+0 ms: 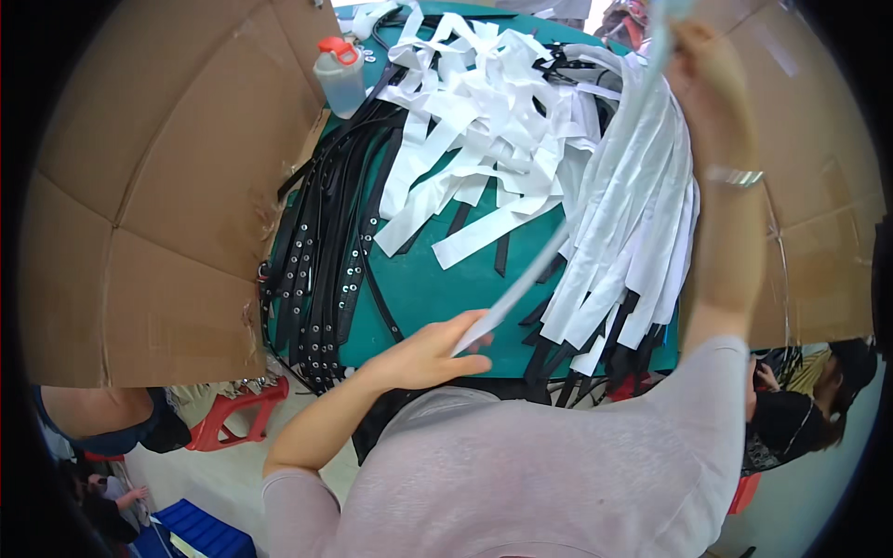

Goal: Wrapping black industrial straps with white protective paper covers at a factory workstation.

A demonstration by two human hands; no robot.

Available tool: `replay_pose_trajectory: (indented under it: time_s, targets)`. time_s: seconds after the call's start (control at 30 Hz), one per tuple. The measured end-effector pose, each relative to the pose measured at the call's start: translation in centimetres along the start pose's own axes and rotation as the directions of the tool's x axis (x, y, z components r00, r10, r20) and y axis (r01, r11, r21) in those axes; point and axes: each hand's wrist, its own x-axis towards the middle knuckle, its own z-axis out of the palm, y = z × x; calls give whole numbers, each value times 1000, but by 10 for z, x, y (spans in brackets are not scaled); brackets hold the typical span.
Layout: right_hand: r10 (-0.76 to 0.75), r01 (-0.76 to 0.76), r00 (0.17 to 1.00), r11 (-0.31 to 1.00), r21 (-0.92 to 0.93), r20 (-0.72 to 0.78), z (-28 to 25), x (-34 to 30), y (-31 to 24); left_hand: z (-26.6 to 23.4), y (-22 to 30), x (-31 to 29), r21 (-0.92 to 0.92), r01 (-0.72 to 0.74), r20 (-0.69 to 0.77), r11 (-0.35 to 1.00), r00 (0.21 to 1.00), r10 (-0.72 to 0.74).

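Observation:
A long pale strip [521,288] is stretched slantwise across the front of the green table [437,307]. Its lower end is pinched in my left hand [433,353], near the table's front edge. My right hand [702,56] is raised at the far right, blurred by motion, with the strip's upper end in its fingers. Below my right forearm lies a bundle of white-wrapped black straps [642,205], black ends poking out toward me. Loose white strips [493,112] are heaped in the middle. Black belts with metal eyelets [326,251] hang together at the left.
A bottle with a red lid [341,79] stands at the back left. Tall cardboard walls [177,205] flank the table on both sides. Behind me are a red stool [237,414], a blue crate [200,530] and other people.

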Motion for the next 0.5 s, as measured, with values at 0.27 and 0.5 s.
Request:
replay_pose_trajectory:
  time_s: [0.27, 0.5]
  targets:
    - [-321, 383, 923, 705, -596, 213, 57, 7, 46, -104, -40, 79, 565, 594, -801, 573, 562, 207]
    - [-155, 643, 639, 646, -412, 754, 239, -172, 170, -118, -74, 17, 315, 452, -761, 835, 646, -63]
